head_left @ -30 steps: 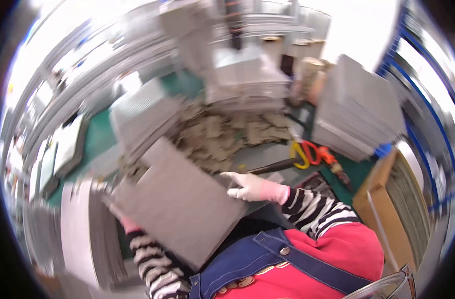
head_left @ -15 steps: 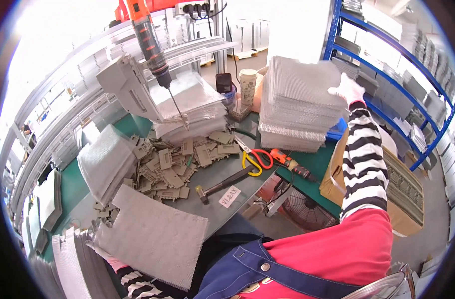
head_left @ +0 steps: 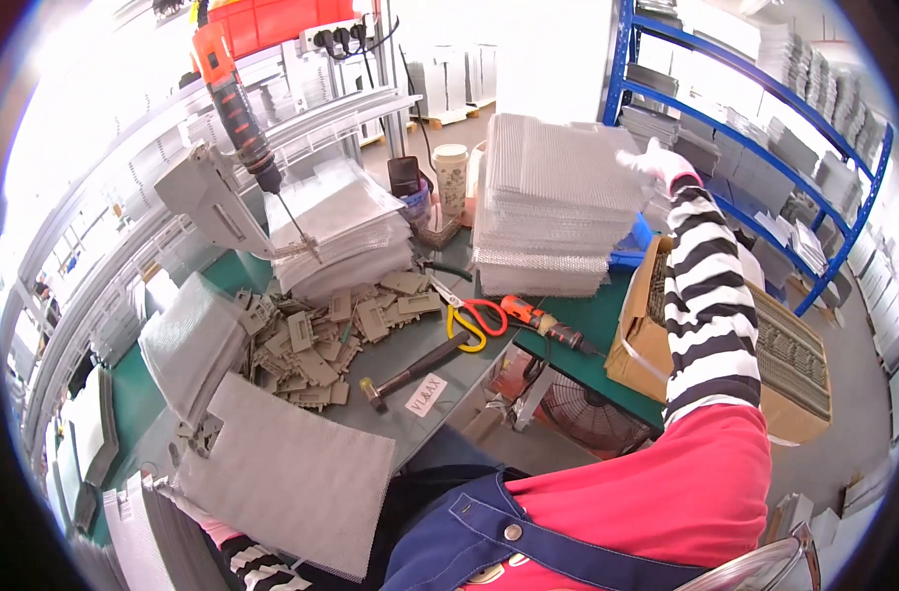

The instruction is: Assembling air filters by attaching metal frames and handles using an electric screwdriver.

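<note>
Your left hand (head_left: 195, 510) seems to have its grip on the left edge of the grey sheet (head_left: 292, 473), which is tilted in front of you, close to your lap; some fingers are tucked out of sight. Hold that edge gently, so the sheet does not bend or slip. Your right hand (head_left: 661, 165) is stretched out to the far right corner of the tall bubble-wrap stack (head_left: 563, 207) on the worktop (head_left: 612, 305). It is blurry, so I cannot tell if that grip has caught anything. It would be best to feel for one layer at a time there and keep the pile straight, as thin layers may stick together. Keep the grey sheet clear of the scissors (head_left: 459, 303), the hammer (head_left: 415, 369) and the heap of plastic parts (head_left: 317, 345), so nothing snags. One second ago, your right hand was at the right edge of the grey sheet; now it is well apart from it, over at the bubble-wrap stack. Your left hand is still by the sheet's left edge.
</note>
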Demonstrator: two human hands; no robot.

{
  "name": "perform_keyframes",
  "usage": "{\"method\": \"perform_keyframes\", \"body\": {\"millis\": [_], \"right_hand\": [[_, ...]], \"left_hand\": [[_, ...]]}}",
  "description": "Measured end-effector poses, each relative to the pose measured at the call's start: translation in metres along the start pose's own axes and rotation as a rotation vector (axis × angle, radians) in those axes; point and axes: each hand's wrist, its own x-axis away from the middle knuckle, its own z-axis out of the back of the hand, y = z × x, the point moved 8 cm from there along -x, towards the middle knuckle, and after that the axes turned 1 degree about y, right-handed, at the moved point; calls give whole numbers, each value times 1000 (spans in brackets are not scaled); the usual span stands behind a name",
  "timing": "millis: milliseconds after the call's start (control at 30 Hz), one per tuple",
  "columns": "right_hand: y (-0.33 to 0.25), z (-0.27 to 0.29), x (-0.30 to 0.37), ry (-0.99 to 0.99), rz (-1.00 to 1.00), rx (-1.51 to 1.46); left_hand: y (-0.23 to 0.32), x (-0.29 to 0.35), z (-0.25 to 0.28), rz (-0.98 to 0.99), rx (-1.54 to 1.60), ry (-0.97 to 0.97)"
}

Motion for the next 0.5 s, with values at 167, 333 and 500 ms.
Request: {"method": "perform_keyframes", "body": {"millis": [167,333,500], "right_hand": [[-38,10,36,215,126,292],[20,27,-35,56,511,-1108],[27,-10,-51,-53,602,-824]], "left_hand": [[-2,1,-7,-49,-31,21],[-1,-7,-14,-25,-22,6],[-15,-35,-29,15,8,-28]]}}
